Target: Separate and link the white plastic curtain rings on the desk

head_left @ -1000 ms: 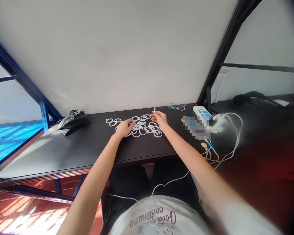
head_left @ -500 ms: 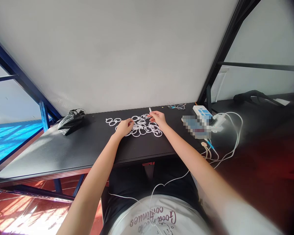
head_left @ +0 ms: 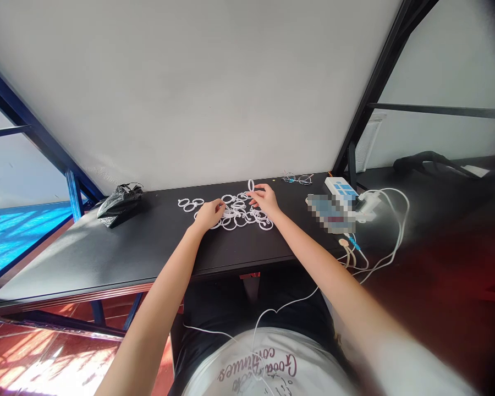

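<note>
A loose pile of white plastic rings (head_left: 230,223), looking like curtain rings, lies on the black tabletop (head_left: 160,242). My right hand (head_left: 265,200) pinches one white ring (head_left: 251,186) and holds it up on edge above the far side of the pile. At the pile's left side rests my left hand (head_left: 209,214), its fingers curled together. Whatever those fingers grip, if anything, is too hidden to tell. Left of that hand, several more rings (head_left: 188,208) sit slightly apart from the pile.
A black plastic bag (head_left: 119,204) stands at the far left. Eyeglasses (head_left: 297,180) lie by the wall. On the right are a white-and-blue box (head_left: 341,190), a blurred-out phone-like item (head_left: 332,214) and white cables (head_left: 398,242). Another cable (head_left: 286,303) crosses my lap.
The ring in my right hand has turned from edge-on so its opening now shows. My right hand has shifted slightly left; my left hand has stayed in place.
</note>
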Motion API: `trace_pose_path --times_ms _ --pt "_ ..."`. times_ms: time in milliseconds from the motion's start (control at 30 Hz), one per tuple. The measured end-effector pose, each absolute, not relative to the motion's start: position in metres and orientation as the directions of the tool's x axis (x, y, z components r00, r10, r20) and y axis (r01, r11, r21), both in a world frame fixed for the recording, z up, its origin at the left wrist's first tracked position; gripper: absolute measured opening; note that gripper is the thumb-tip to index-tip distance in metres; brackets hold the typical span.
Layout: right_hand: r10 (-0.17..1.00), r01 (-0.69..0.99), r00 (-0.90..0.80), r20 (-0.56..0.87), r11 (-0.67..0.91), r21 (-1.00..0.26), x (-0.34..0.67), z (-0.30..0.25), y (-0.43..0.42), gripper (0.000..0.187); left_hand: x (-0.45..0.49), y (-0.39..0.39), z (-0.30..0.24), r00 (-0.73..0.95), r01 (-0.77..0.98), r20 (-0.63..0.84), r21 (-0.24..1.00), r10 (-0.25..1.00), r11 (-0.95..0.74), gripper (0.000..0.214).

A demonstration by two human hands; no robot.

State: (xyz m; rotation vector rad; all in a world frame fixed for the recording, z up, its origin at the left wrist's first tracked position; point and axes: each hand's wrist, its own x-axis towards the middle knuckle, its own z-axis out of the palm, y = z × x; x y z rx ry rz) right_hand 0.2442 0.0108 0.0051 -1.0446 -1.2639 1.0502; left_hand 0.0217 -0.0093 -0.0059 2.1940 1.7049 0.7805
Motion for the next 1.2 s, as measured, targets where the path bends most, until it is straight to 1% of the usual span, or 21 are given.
trace_pose_path --times_ms 100,233,300,433,533,733,900,1033,1200 --pt "0.976 0.01 0.034 0.217 0.217 -0.976 0.2443 0.0041 0.0112 0.033 0.0217 -0.0092 -0.0059 0.167 0.821 0.254 0.499 0.953 -0.277 0.028" --pt "0.972 0.024 0.007 0.234 0.234 -0.972 0.2447 0.0028 0.0122 0.019 0.0216 -0.0087 -0.0062 0.165 0.821 0.254 0.5 0.953 -0.275 0.027" --pt "0.969 0.022 0.019 0.247 0.247 -0.969 0.245 0.0026 0.0127 0.016 0.0215 -0.0086 -0.0064 0.169 0.819 0.258 0.501 0.951 -0.281 0.027" --pt "0.965 0.015 0.071 0.252 0.251 -0.968 0.2455 0.0024 0.0134 0.023 0.0214 -0.0089 -0.0064 0.172 0.816 0.269 0.5 0.948 -0.29 0.026" --pt "0.966 0.021 0.057 0.252 0.251 -0.968 0.2457 0.0017 0.0139 0.026 0.0216 -0.0093 -0.0062 0.17 0.815 0.274 0.5 0.947 -0.291 0.025" --pt "0.972 0.041 0.019 0.236 0.235 -0.971 0.2453 0.0007 0.0146 0.016 0.0216 -0.0098 -0.006 0.177 0.812 0.279 0.5 0.944 -0.3 0.026" --pt "0.966 0.045 0.0 0.258 0.258 -0.965 0.2457 0.0002 0.0145 0.011 0.0211 -0.0084 -0.0072 0.174 0.814 0.279 0.498 0.944 -0.298 0.026" --pt "0.962 0.041 -0.019 0.273 0.274 -0.961 0.2461 -0.0014 0.0155 0.01 0.0205 -0.0068 -0.0085 0.178 0.814 0.284 0.495 0.942 -0.304 0.027" --pt "0.951 0.001 -0.042 0.307 0.307 -0.952 0.2472 -0.0046 0.0198 0.013 0.0203 -0.006 -0.0094 0.173 0.82 0.282 0.49 0.944 -0.297 0.027"
